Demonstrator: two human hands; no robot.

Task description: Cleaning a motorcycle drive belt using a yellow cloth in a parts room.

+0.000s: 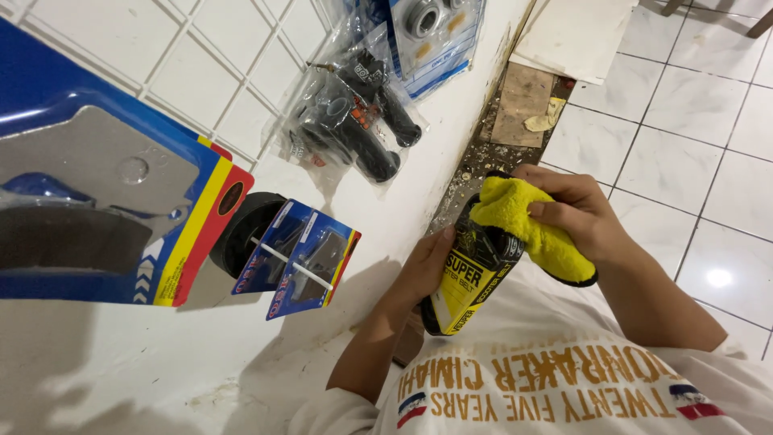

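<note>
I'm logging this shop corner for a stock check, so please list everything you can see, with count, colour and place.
Belt package: one, black and yellow, held at centre.
Cloth: one, yellow with dark edge, pressed on the package top.
Blister packs: two small, blue, hanging on a wire rack hook, centre left.
Large blister pack: one, blue with a grey part, far left.
Bagged handle grips: one clear bag, black grips, upper centre.
Bagged round metal parts: one bag, top.
Wire rack: one, white, on the wall.
Floor tiles: white, right.
Left hand: holds the package.
Right hand: grips the cloth.
</note>
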